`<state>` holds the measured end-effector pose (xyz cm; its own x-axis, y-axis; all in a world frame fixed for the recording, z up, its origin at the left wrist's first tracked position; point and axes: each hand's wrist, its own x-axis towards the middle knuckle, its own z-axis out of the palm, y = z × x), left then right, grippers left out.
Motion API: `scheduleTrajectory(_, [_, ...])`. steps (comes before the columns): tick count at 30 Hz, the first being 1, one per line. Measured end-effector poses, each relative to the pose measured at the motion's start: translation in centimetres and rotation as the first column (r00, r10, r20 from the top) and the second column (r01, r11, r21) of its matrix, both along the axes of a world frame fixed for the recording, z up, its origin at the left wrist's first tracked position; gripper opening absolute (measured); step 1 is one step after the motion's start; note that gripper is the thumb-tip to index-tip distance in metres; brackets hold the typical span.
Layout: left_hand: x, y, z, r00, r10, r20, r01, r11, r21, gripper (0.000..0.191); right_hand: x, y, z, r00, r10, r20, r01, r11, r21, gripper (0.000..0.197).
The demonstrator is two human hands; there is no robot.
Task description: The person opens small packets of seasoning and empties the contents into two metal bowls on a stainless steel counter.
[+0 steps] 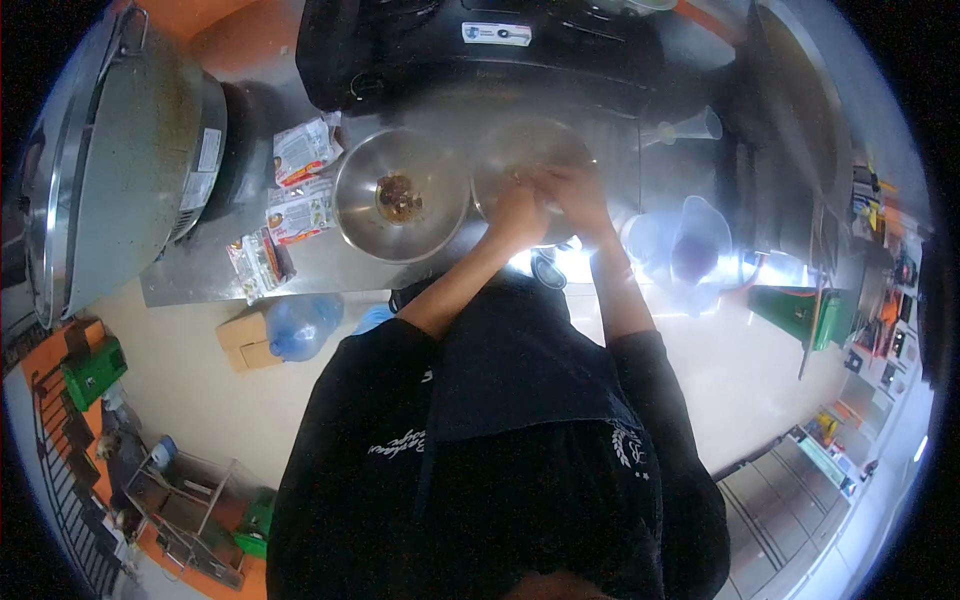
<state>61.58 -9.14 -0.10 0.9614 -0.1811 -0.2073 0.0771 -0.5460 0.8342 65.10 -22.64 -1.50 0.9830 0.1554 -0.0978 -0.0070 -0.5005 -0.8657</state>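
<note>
My left hand point(519, 216) and my right hand point(576, 196) are close together over a stainless steel bowl point(517, 142). The fingertips of both hands meet near the bowl's middle, and blur hides whether something small is between them. To the left, touching or nearly touching it, stands a second steel bowl point(442, 217) with dark brown pieces point(397, 199) in a little liquid at its bottom. Three printed plastic packets, the upper one point(304, 150), the middle one point(301, 214) and the lower one point(259, 262), lie left of this bowl.
A black appliance point(480, 75) borders the steel table point(195, 274) at the back. At left looms a large round metal vessel point(135, 172). Right of my hands are a clear plastic jug point(701, 232) and a clear cup point(694, 126). A blue water bottle point(304, 326) and cardboard box point(251, 341) occupy the floor.
</note>
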Motion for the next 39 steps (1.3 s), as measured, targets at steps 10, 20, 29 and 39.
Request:
scheduleTrajectory(10, [-0.1, -1.2, -0.6, 0.563, -0.176, -0.808, -0.826, -0.099, -0.554, 0.022, 1.6, 0.3, 2.6, 0.935, 0.013, -0.354, 0.028, 0.993, 0.111, 0.022])
scheduleTrajectory(20, [0.3, -2.4, -1.2, 0.460, -0.197, -0.866, -0.883, -0.002, -0.469, 0.022, 3.3, 0.6, 3.7, 0.873, 0.003, -0.488, 0.003, 1.000, 0.012, 0.020])
scheduleTrajectory(29, [0.0, -2.6, -0.8, 0.490, -0.166, -0.855, -0.871, -0.100, -0.480, 0.027, 2.8, 0.4, 2.5, 0.948, 0.286, -0.143, -0.314, 0.917, -0.248, 0.021])
scheduleTrajectory(39, [0.3, -2.7, 0.6, 0.486, -0.105, -0.868, -0.874, -0.033, -0.486, 0.028, 2.3, -0.4, 3.4, 0.956, 0.277, -0.096, -0.290, 0.941, -0.174, 0.027])
